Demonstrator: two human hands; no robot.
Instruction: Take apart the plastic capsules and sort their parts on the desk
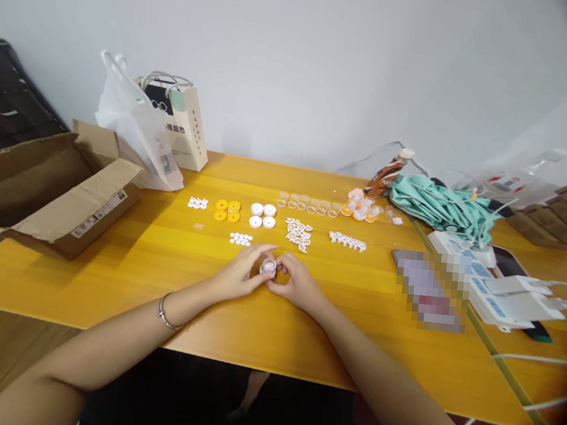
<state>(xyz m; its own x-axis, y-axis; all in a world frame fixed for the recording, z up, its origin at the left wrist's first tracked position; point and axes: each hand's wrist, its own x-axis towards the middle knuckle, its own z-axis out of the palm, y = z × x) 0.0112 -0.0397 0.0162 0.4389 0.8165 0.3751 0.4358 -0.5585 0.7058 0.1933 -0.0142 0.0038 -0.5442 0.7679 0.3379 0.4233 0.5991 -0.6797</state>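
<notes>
A small clear plastic cup (268, 265) with something whitish inside is held between my hands, above the table. My left hand (243, 274) curls its thumb and fingers around it. My right hand (297, 282) is closed at the cup's right side, fingertips at its rim; whether it also holds a small part is hidden. Just beyond lie white openwork pieces (297, 234) and small white discs (241, 239). Farther back are white round caps (256, 221), orange round caps (220, 215), small white parts (197, 202) and a row of clear cups (313, 205).
Assembled orange-and-clear pieces (363, 209) sit near a brown bottle (388, 174). A white toothed strip (347, 241) lies right of centre. A phone (426, 292), power strip (482, 285) and green umbrella (445, 204) occupy the right. An open cardboard box (98, 211) and bags (136, 125) stand left.
</notes>
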